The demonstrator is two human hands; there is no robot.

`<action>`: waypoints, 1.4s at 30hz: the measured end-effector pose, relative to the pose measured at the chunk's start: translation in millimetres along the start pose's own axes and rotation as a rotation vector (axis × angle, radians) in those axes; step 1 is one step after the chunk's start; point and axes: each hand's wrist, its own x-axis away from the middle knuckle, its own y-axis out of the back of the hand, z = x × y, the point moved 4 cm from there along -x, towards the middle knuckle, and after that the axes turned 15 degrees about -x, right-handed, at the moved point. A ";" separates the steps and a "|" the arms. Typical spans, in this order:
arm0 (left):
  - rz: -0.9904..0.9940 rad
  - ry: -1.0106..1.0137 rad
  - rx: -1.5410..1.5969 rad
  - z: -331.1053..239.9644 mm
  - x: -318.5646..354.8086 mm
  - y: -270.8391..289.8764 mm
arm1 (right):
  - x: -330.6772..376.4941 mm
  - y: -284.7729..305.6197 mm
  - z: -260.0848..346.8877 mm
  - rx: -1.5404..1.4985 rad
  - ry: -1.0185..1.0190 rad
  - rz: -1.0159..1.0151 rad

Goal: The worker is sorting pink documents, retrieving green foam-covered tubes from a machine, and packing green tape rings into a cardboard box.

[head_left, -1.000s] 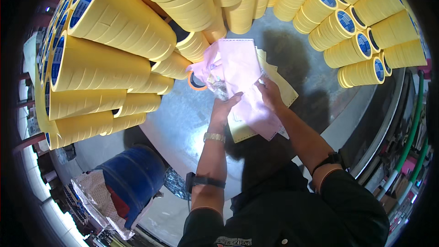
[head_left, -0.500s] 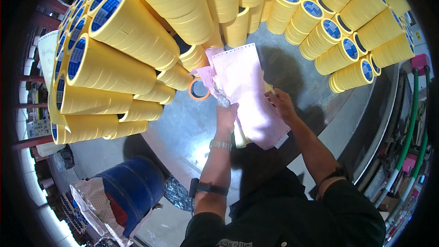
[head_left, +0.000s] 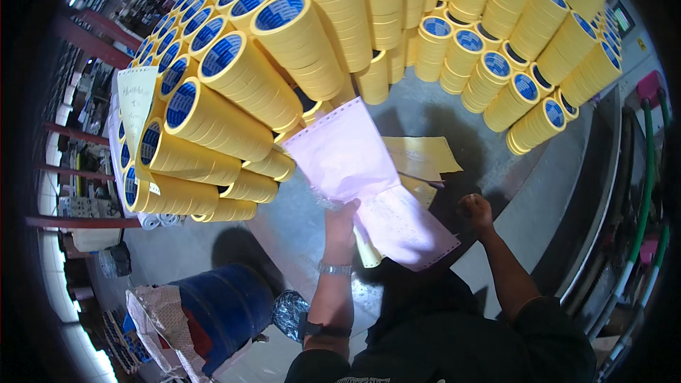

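Observation:
My left hand (head_left: 342, 221) is closed on the lower left part of some pink paper sheets (head_left: 355, 163). The sheets have punched edges and a fold across the middle. A crumpled, shiny clear scrap (head_left: 326, 202) sticks out by the fingers, and a pale yellow slip (head_left: 367, 248) hangs below the hand. Apart from the paper, my right hand (head_left: 477, 213) is held at the right with its fingers curled in; whether anything is inside is hidden. Behind the pink sheets, yellow sheets (head_left: 425, 156) lie on the grey metal table (head_left: 418, 110), partly covered.
Tall stacks of yellow tape rolls (head_left: 234, 113) with blue-printed cores stand at the left and back, more stacks (head_left: 496, 92) at the right. A written sheet (head_left: 138, 103) hangs at the far left. Below stands a blue drum (head_left: 227, 312); green hoses (head_left: 644, 191) run along the right.
My right hand has let go of the paper and drawn back, its fingers now curled. The pink sheets have swung left, uncovering the yellow sheets. The orange tape roll is no longer visible.

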 end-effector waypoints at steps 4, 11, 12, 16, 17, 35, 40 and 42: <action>-0.050 0.015 -0.002 33.1 -6.8 41.5 | -12.0 -42.0 8.7 0.396 0.154 0.058; -0.072 0.188 -0.066 110.3 -12.8 74.4 | -84.5 -136.1 11.6 0.929 0.474 0.270; -0.078 0.192 -0.065 116.2 -11.2 78.4 | -93.7 -149.7 10.7 0.930 0.469 0.275; -0.123 0.256 -0.002 142.9 -10.1 90.0 | -126.5 -196.5 16.4 1.016 0.654 0.299; -0.123 0.267 0.064 148.0 -11.1 93.0 | -134.0 -205.8 21.2 1.043 0.707 0.290; -0.084 0.284 0.100 144.2 -17.6 88.5 | -204.8 -217.8 5.3 1.404 0.255 0.640; 0.000 0.286 0.297 131.7 -21.3 55.2 | -206.2 -213.8 -13.4 1.198 0.262 0.654; -0.002 0.262 0.319 136.8 -27.9 54.8 | -191.3 -222.9 -22.7 1.130 0.169 0.676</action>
